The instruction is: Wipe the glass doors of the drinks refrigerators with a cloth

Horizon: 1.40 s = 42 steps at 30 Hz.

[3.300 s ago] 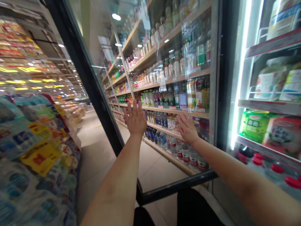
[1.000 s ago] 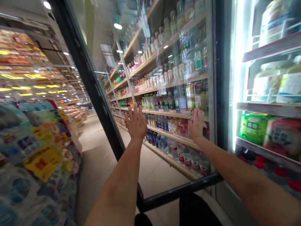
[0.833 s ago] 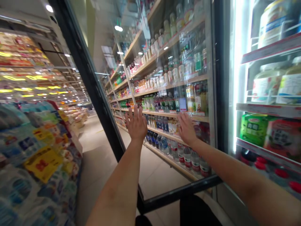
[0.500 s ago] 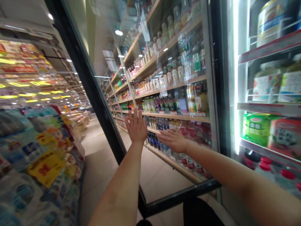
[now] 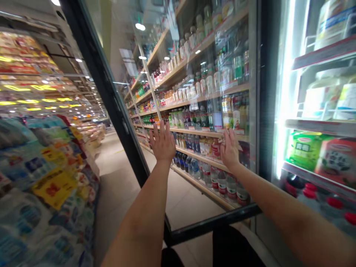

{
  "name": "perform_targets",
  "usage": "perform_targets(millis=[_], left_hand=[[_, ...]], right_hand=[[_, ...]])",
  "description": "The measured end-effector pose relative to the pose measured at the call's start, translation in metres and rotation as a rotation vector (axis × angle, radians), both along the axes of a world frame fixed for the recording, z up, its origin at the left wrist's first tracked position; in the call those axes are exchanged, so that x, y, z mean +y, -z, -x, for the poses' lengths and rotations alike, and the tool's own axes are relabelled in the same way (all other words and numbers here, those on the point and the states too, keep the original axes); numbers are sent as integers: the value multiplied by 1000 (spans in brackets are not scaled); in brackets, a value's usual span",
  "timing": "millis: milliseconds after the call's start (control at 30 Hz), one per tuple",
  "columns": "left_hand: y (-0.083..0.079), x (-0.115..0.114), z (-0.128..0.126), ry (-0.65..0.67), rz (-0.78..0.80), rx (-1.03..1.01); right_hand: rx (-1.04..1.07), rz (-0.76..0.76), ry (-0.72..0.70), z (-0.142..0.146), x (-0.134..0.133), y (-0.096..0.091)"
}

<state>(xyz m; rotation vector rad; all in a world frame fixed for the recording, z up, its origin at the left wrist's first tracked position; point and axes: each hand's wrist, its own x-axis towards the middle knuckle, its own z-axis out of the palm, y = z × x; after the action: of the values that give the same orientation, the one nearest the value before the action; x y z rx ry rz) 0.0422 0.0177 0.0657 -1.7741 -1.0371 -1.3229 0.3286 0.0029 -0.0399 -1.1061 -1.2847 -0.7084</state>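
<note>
Right hand [image 5: 230, 151] turned upright, glass door [image 5: 111, 96] cropped

Single head-worn view, facing forward and down, near the hands [image 5: 163, 147]

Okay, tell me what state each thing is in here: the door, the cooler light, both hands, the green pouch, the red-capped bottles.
Door: open.
Cooler light: lit.
Left hand: raised, fingers spread, palm facing the glass.
Right hand: raised, fingers pointing up; whether it holds anything is unclear.
Green pouch: upright.
Red-capped bottles: capped.
</note>
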Motion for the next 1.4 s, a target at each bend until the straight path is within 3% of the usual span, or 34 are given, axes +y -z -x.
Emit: perform_targets(millis=[167, 367, 433, 500, 667, 800, 900, 1000, 1100, 1233, 1300, 1400], left_hand=[[0, 1, 2, -13, -34, 18], [0, 0, 1, -2, -16, 2], [0, 0, 0, -9, -27, 3], [0, 0, 0, -17, -39, 7], [0, 1, 0, -22, -41, 14], [1, 1, 0, -45, -58, 23], [1, 1, 0, -28, -29, 12], [2, 2, 1, -2, -11, 3], [2, 3, 1, -1, -35, 5], [2, 3, 1, -21, -72, 23], [2, 1, 1, -26, -79, 23], [1, -1, 0, -29, -81, 18]], right_hand=[[-163, 41, -1, 23, -4, 2], [-776, 121, -168, 58, -10, 23], [-934, 123, -263, 71, -7, 16], [-991, 115, -303, 84, -3, -3], [-732, 63, -210, 84, 1, -63], [-280, -1, -108, 49, 3, -78], [38, -50, -38, 23, 6, -69], [97, -49, -9, 15, 6, -48], [-118, 25, -13, 24, 0, -19], [-590, 105, -87, 49, -9, 13], [-777, 129, -164, 63, -10, 17], [-917, 146, -257, 80, -7, 2]])
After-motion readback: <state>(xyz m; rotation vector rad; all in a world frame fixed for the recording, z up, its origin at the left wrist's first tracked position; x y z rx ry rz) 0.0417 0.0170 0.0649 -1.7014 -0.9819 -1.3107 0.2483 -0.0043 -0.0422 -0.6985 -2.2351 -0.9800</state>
